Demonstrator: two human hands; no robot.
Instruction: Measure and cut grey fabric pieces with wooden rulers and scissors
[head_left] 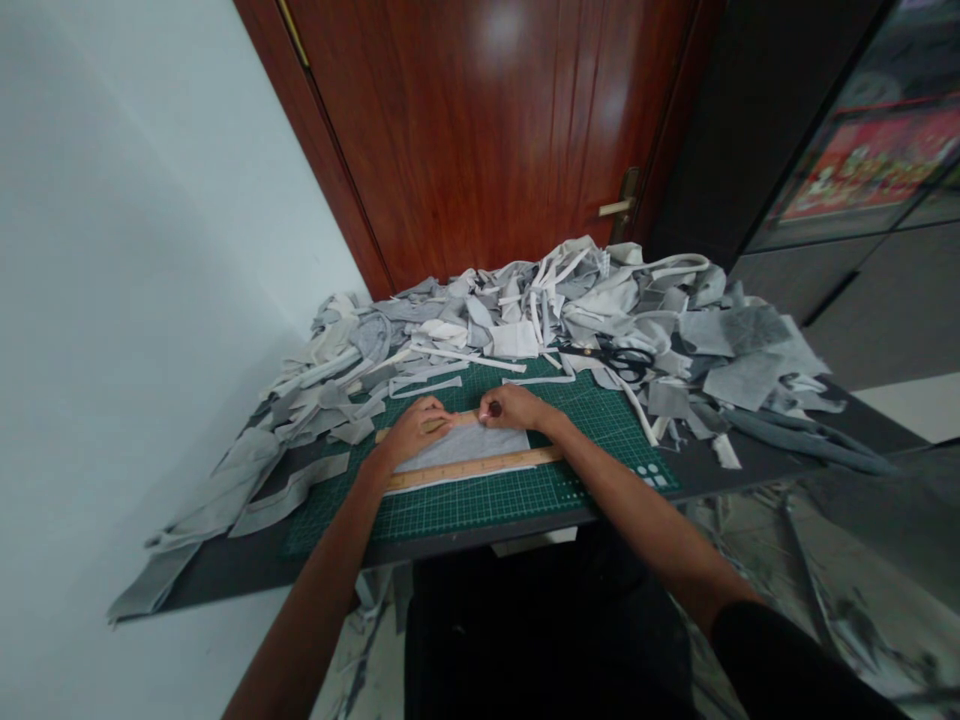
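Observation:
A grey piece of fabric (491, 440) lies on the green cutting mat (465, 507). Along its far edge runs a wooden ruler (469, 416), and a second wooden ruler (472, 468) lies across its near edge. My left hand (415, 432) holds the far ruler down near its left end, fingers bent over it. Closed beside that ruler, farther right, is my right hand (517, 408). A small dark round end of something shows between its fingers; the rest is hidden, so its kind is unclear.
Heaped fabric scraps (517, 338) cover the back and both sides of the dark table (225, 578). Black-handled scissors (626, 358) lie among them at the right. Thin fabric strips (427, 385) rest on the mat's far part. A wooden door (480, 130) stands behind.

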